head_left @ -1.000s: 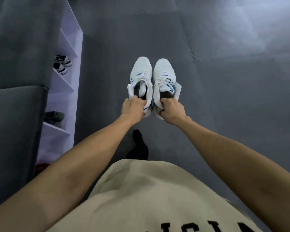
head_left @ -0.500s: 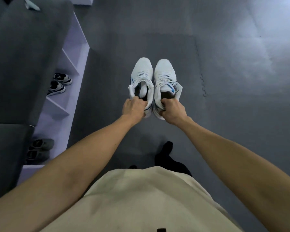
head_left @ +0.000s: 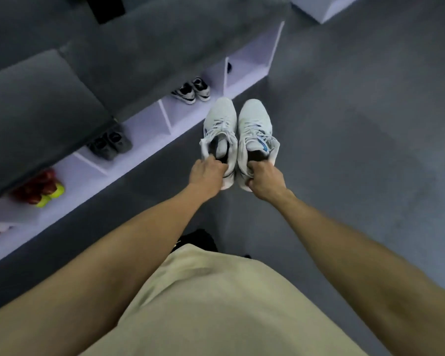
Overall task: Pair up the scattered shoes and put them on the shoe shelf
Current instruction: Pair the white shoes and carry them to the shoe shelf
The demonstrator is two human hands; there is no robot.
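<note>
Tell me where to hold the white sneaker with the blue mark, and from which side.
Grip the white sneaker with the blue mark at its heel collar, coming from behind, as the right hand does now. The high, open collar gives a rim for the fingers to curl over, and the toe points away.

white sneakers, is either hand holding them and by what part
Yes: left hand grips the left sneaker at its heel collar, right hand the right sneaker likewise.

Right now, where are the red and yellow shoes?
In the head view, the red and yellow shoes sit far left in a cubby of the white shoe shelf, beside the cubby with the grey shoes.
</note>
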